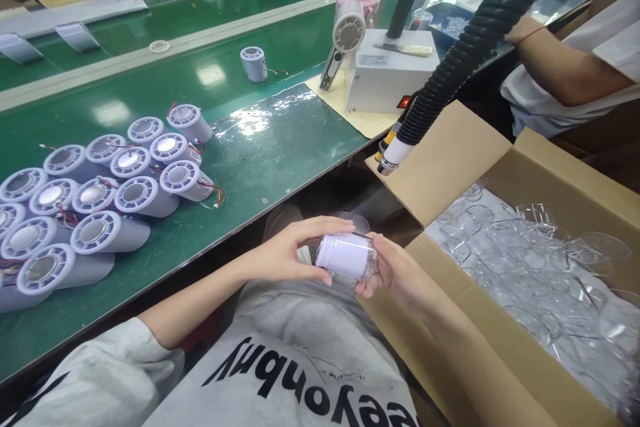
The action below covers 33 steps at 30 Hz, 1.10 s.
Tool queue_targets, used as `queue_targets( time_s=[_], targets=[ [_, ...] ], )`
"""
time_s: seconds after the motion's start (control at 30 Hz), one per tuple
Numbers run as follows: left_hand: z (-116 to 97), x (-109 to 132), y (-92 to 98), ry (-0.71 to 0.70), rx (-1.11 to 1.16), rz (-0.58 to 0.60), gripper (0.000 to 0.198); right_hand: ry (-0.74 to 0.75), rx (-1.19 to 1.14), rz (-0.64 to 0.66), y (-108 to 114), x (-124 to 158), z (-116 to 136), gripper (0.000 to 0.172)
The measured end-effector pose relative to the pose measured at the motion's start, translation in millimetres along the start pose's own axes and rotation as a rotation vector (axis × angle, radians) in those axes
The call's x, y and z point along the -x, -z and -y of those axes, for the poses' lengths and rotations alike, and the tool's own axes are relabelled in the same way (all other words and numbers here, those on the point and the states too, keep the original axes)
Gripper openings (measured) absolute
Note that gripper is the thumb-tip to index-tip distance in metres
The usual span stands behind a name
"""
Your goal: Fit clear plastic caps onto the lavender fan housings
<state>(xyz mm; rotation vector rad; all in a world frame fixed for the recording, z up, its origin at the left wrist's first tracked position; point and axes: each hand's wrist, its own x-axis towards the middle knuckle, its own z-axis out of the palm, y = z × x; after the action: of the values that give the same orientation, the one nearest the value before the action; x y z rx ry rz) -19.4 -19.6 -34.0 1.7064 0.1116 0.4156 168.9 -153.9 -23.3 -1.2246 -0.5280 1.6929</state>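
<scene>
Above my lap, both hands hold a pale lavender cylindrical motor housing point(343, 255) lying sideways. A clear plastic cover point(371, 260) is around its right end. My left hand point(287, 250) grips the left end between thumb and fingers. My right hand point(397, 270) closes round the right end and the clear cover, its fingertips underneath. The far side of the housing is hidden. On the green bench to the left stand several similar housings point(135, 197) with round vented tops and thin coloured wires. One more lavender housing point(254, 65) stands apart farther back.
An open cardboard box point(450, 287) at my right holds many clear plastic covers point(530, 267). A black flexible hose point(450, 60) hangs over it. A white machine point(393, 70) with a knife point(405, 49) on top and a small fan point(349, 30) stand behind. A co-worker's arm point(565, 70) is at right.
</scene>
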Motion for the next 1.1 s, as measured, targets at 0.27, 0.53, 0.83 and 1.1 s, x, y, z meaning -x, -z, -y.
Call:
queue_targets(
  time_s=[0.27, 0.53, 0.83, 1.1],
  targets=[
    [-4.0, 2.6, -4.0, 0.045, -0.042, -0.010, 0.071, -0.272, -0.110, 0.048, -4.5, -2.3, -0.4, 0.072],
    [-28.3, 3.7, -10.1, 0.372, 0.178, -0.100, 0.065, 0.456, 0.386, 0.012, 4.2, 4.6, -12.6, 0.066],
    [-30.9, 3.0, -4.0, 0.289, 0.216, 0.023, 0.077, 0.649, 0.575, 0.073, 10.6, 12.2, -5.6, 0.055],
    [-17.3, 7.0, -7.8, 0.426, 0.461, 0.067, 0.082, 0.350, 0.402, 0.018, 5.5, 16.1, -9.7, 0.052]
  ],
)
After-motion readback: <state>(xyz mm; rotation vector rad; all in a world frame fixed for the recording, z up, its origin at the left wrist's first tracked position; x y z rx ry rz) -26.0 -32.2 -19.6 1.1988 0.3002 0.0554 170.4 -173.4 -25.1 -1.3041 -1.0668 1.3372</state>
